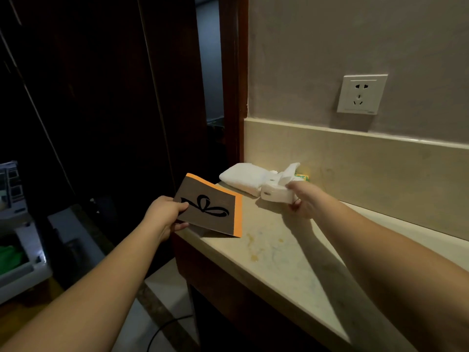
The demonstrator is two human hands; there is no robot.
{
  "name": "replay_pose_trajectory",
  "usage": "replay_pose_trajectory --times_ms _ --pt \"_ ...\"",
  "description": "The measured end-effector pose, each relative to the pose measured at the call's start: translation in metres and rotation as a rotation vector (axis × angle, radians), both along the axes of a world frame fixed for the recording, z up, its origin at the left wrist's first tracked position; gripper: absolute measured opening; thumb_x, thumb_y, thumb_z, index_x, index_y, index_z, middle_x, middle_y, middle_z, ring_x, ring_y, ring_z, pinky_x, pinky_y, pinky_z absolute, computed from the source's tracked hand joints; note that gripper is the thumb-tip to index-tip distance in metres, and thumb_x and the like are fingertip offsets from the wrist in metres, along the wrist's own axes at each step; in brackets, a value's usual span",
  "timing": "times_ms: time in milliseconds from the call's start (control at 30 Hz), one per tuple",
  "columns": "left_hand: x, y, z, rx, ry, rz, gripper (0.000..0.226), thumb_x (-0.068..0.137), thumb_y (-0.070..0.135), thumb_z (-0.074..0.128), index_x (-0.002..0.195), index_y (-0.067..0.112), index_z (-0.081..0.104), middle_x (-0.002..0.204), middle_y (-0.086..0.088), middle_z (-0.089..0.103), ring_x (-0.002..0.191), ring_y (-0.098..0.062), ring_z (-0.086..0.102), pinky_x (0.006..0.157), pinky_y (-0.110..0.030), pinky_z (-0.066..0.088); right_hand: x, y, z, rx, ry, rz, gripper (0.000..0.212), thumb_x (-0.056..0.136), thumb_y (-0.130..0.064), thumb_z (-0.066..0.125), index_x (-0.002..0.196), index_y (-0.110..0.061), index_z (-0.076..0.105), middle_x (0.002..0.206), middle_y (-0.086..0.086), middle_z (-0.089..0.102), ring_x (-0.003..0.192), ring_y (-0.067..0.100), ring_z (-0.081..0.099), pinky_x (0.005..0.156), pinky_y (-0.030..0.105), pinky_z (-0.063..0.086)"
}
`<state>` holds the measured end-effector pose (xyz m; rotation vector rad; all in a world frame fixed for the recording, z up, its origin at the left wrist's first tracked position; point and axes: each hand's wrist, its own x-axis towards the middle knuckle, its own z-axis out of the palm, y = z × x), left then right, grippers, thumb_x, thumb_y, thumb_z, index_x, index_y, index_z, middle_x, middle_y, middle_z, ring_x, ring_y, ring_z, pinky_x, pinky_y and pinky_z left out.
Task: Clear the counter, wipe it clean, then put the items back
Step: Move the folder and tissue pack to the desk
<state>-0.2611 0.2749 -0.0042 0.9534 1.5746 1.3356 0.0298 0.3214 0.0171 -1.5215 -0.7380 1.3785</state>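
a flat brown card envelope with orange borders and a black ribbon motif (209, 208) is held by the left hand (166, 215) at its near-left edge, thumb on top and fingers beneath; the grip is clenched on it. the envelope is carried over the left end of the pale beige stone bench (274, 252), its long axis running from near-left to far-right, its face tilted up toward the camera, the lower orange corner just above or touching the surface, which cannot be told. a small white plastic box-shaped item (276, 195) is grasped by the right hand (303, 199), the grip closed around its right end; white tissue (288, 172) projects upward from it. a folded white towel (242, 177) lies flat at the back left of the bench, against the upstand. yellowish stains (253, 256) are noted on the bench surface. a white wall socket (361, 94) is mounted above.
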Motion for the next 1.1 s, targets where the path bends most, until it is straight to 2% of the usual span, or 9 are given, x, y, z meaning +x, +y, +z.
replay_pose_trajectory --times_ms 233,333,500,733,833,933,1000,1033,1100 --pt "-0.003 -0.050 0.014 0.127 -0.180 0.022 0.037 0.094 0.009 0.060 0.127 0.012 0.044 0.097 -0.005 0.055 0.086 -0.020 0.059 0.060 -0.033 0.052 0.006 -0.043 0.018 0.120 0.109 -0.049 0.027 0.092 -0.021 0.054 0.118 -0.015 0.050 0.087 0.008 0.058 0.065 0.014 0.055 0.040 0.019 0.043" --pt "-0.007 -0.080 0.017 0.150 -0.255 -0.011 0.049 0.094 0.009 0.061 0.139 0.009 0.040 0.103 -0.006 0.057 0.090 -0.022 0.059 0.061 -0.033 0.051 0.001 -0.088 0.027 0.190 0.128 -0.055 0.025 0.093 -0.021 0.053 0.117 -0.013 0.050 0.082 0.010 0.056 0.061 0.015 0.050 0.045 0.019 0.039" --pt "-0.016 -0.137 0.015 0.152 -0.322 -0.094 0.039 0.095 0.012 0.059 0.132 0.007 0.050 0.118 -0.011 0.062 0.091 -0.022 0.062 0.057 -0.029 0.048 -0.008 -0.189 0.034 0.238 0.194 -0.070 0.025 0.092 -0.023 0.055 0.113 -0.010 0.052 0.085 0.013 0.056 0.063 0.016 0.051 0.055 0.022 0.040" --pt "-0.011 -0.217 -0.003 0.153 -0.288 -0.232 0.034 0.096 0.014 0.058 0.129 0.009 0.054 0.116 -0.009 0.065 0.093 -0.021 0.064 0.057 -0.028 0.047 -0.010 -0.326 0.015 0.272 0.223 -0.164 0.021 0.091 -0.027 0.057 0.107 -0.014 0.055 0.089 0.012 0.061 0.061 0.015 0.056 0.046 0.020 0.044" --pt "0.000 -0.243 -0.007 0.140 -0.277 -0.309 0.033 0.096 0.015 0.057 0.128 0.008 0.054 0.112 -0.009 0.066 0.086 -0.018 0.064 0.053 -0.025 0.048 -0.006 -0.375 0.003 0.301 0.198 -0.226 0.027 0.091 -0.027 0.057 0.115 -0.016 0.055 0.093 0.010 0.067 0.061 0.013 0.063 0.045 0.021 0.046" --pt "0.018 -0.268 -0.009 0.102 -0.311 -0.420 0.032 0.096 0.013 0.056 0.127 0.004 0.054 0.107 -0.010 0.067 0.082 -0.018 0.065 0.044 -0.020 0.049 0.002 -0.424 -0.016 0.330 0.164 -0.299 0.034 0.091 -0.028 0.056 0.124 -0.019 0.054 0.101 0.006 0.068 0.073 0.014 0.062 0.058 0.025 0.043" --pt "0.035 -0.282 -0.011 0.074 -0.330 -0.495 0.029 0.096 0.010 0.055 0.124 0.002 0.054 0.106 -0.012 0.067 0.082 -0.018 0.066 0.044 -0.020 0.050 0.008 -0.458 -0.028 0.345 0.142 -0.356 0.036 0.091 -0.028 0.055 0.127 -0.022 0.053 0.102 0.001 0.069 0.079 0.012 0.061 0.061 0.027 0.041" --pt "0.044 -0.288 -0.015 0.062 -0.331 -0.526 0.027 0.096 0.009 0.056 0.122 0.003 0.054 0.107 -0.013 0.067 0.083 -0.019 0.066 0.047 -0.023 0.053 0.012 -0.474 -0.034 0.347 0.140 -0.382 0.036 0.092 -0.028 0.055 0.128 -0.023 0.053 0.106 0.000 0.069 0.086 0.014 0.061 0.063 0.028 0.041" --pt "0.067 -0.300 -0.023 0.041 -0.326 -0.590 0.026 0.095 0.009 0.057 0.121 0.004 0.054 0.113 -0.016 0.067 0.090 -0.023 0.067 0.068 -0.038 0.059 0.021 -0.508 -0.046 0.334 0.145 -0.438 0.037 0.092 -0.027 0.056 0.129 -0.024 0.053 0.116 0.001 0.068 0.102 0.019 0.061 0.072 0.031 0.043"
